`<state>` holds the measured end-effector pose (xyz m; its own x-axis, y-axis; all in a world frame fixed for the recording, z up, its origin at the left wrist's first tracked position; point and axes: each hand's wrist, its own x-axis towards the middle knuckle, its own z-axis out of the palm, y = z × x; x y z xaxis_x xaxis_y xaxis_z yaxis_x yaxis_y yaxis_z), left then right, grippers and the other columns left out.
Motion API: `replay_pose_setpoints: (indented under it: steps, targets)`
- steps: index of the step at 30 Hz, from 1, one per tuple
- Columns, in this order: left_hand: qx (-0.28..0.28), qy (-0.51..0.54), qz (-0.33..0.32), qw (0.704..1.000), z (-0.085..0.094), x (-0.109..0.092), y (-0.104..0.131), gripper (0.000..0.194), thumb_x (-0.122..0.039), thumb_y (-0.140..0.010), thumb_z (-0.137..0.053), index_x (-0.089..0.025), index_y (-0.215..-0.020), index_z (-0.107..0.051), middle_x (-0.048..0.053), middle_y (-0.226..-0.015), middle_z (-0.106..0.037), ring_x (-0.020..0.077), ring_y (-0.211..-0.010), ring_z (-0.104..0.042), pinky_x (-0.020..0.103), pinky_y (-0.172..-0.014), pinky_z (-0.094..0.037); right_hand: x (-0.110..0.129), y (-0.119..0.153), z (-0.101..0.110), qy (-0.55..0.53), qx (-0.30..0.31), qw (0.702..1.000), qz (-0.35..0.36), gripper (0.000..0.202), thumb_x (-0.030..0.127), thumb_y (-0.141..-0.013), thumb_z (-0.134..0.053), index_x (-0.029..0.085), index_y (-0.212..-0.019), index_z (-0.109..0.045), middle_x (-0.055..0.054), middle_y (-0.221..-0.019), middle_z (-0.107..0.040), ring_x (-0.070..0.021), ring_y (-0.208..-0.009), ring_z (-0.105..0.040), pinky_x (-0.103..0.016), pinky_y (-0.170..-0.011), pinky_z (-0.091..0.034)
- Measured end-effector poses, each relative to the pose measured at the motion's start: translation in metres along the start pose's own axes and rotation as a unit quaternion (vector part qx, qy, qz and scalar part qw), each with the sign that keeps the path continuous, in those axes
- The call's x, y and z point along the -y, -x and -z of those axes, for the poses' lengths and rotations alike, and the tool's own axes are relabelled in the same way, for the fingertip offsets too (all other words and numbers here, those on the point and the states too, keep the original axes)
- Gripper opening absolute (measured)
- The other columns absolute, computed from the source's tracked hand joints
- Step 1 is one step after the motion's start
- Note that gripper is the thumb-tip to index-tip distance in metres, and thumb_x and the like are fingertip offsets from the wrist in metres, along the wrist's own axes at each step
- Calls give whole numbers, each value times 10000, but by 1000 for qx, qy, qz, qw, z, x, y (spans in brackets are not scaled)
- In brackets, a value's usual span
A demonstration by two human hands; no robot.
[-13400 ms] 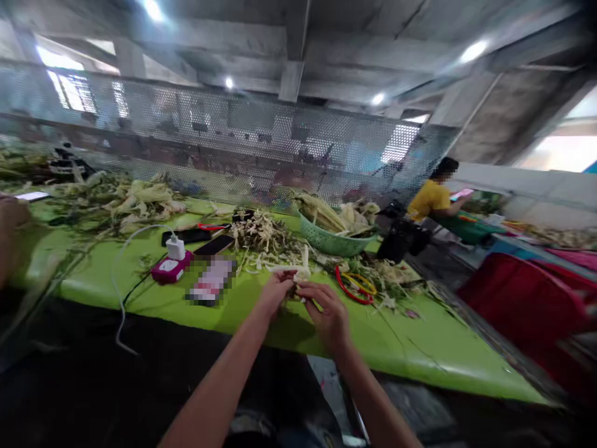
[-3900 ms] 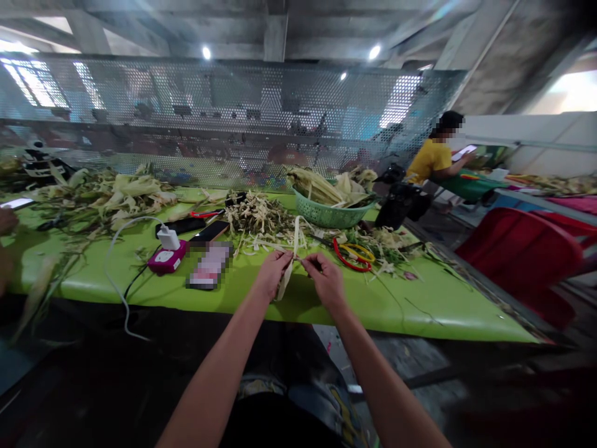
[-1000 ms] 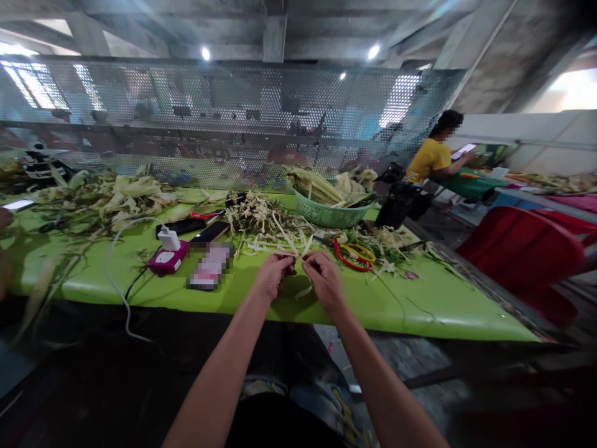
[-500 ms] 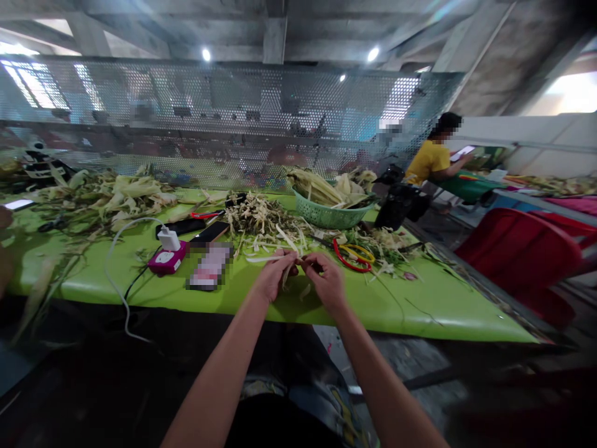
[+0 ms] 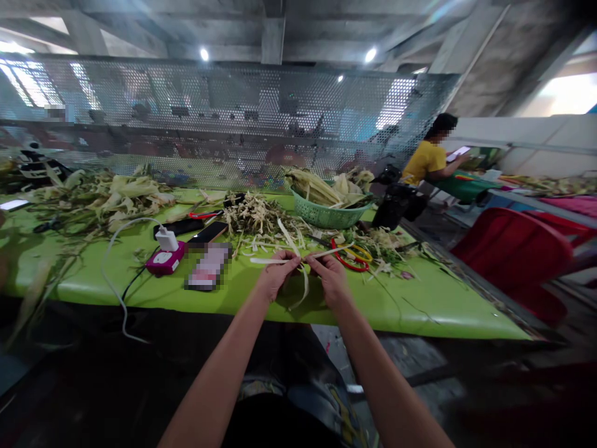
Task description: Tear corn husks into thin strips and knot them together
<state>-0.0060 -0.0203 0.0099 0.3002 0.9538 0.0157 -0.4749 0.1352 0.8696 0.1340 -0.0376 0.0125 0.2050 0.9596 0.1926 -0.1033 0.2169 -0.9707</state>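
Pale corn husk strips (image 5: 305, 287) cross between my two hands just over the green table (image 5: 392, 305). My left hand (image 5: 275, 274) pinches them near the crossing from the left. From the other side, my right hand (image 5: 330, 279) has its fingertips closed on the same strips. The ends stick out left, right, upward and down toward me. Just beyond my hands lie loose husk scraps and a heap of short knotted husk pieces (image 5: 254, 214). To the right of them, scissors with red and yellow handles (image 5: 357, 256) rest on the table.
A green basket (image 5: 321, 214) full of dry husks stands behind my hands. On the left are a purple power adapter (image 5: 165, 258) with a white cable, phones (image 5: 209, 264) and a husk pile (image 5: 125, 193). A red chair (image 5: 510, 249) and a person in yellow (image 5: 424, 162) are at right.
The strips, bunched between my fingers before, now spread out in a cross, with one end to the right and a longer one hanging down. My hands have moved slightly apart.
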Motion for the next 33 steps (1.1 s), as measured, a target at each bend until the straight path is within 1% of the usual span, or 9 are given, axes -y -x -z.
replay_pose_setpoints:
  steps: [4,8,14,18,21,23,27,29,33]
  targets:
    - [12,-57,-24,998,-1,0,0,314,-390,-615,-774,-162,-725,-587,-31,-626,-574,79,-568,-504,205,-566,-378,2,2,-1,41,-35,998,24,354,512,-641,-737,182,-729,-645,29,-570,-548,-110,-513,-426,-250,-498,-337]
    - [-12,-82,-39,996,-1,1,-2,301,-389,-628,-761,-167,-708,-574,-32,-607,-570,82,-555,-495,204,-553,-370,-3,-3,0,73,-61,994,59,343,506,-666,-714,176,-680,-622,31,-570,-549,-113,-523,-447,-255,-518,-360]
    - [4,-57,-40,998,0,2,-2,293,-393,-653,-755,-159,-764,-618,-13,-661,-604,85,-587,-525,200,-573,-401,-8,-8,5,104,-54,992,41,426,584,-654,-702,167,-654,-620,-2,-574,-600,-117,-488,-447,-255,-476,-341]
    - [11,-48,-32,998,-2,0,0,295,-400,-669,-742,-158,-791,-627,-15,-662,-597,84,-583,-526,203,-584,-411,-5,-5,4,110,-51,992,34,422,581,-659,-702,170,-626,-617,12,-528,-567,-108,-459,-418,-252,-463,-314]
    - [-5,-93,-63,994,-3,-1,-1,281,-382,-648,-754,-161,-738,-606,-27,-627,-572,86,-574,-507,207,-585,-395,0,-1,1,117,-43,992,27,471,586,-715,-651,172,-512,-557,22,-449,-495,-94,-419,-362,-251,-441,-269]
    - [-10,-136,-90,987,-3,0,-2,236,-356,-675,-728,-165,-724,-599,-23,-632,-576,94,-584,-509,216,-603,-398,2,1,0,133,-51,988,63,443,556,-753,-629,167,-547,-583,21,-472,-502,-93,-431,-356,-251,-446,-267]
    - [-1,-226,-114,967,-2,5,-6,130,-290,-732,-663,-167,-742,-620,-5,-666,-601,113,-622,-517,231,-622,-400,2,0,1,187,-50,969,152,313,441,-778,-644,172,-930,-687,-20,-779,-646,-117,-551,-455,-263,-530,-361]
    - [8,-259,-128,957,-1,8,-8,98,-264,-742,-647,-167,-741,-636,10,-694,-622,125,-657,-526,237,-641,-403,0,-2,1,225,-38,957,181,258,398,-781,-643,178,-906,-693,-36,-831,-645,-142,-622,-502,-279,-573,-392]
    - [6,-302,-140,943,-1,12,-10,29,-195,-719,-642,-171,-730,-653,22,-723,-652,142,-684,-542,256,-676,-418,1,-2,0,261,-18,937,232,135,325,-779,-645,195,-754,-669,-27,-754,-603,-176,-702,-542,-306,-638,-420]
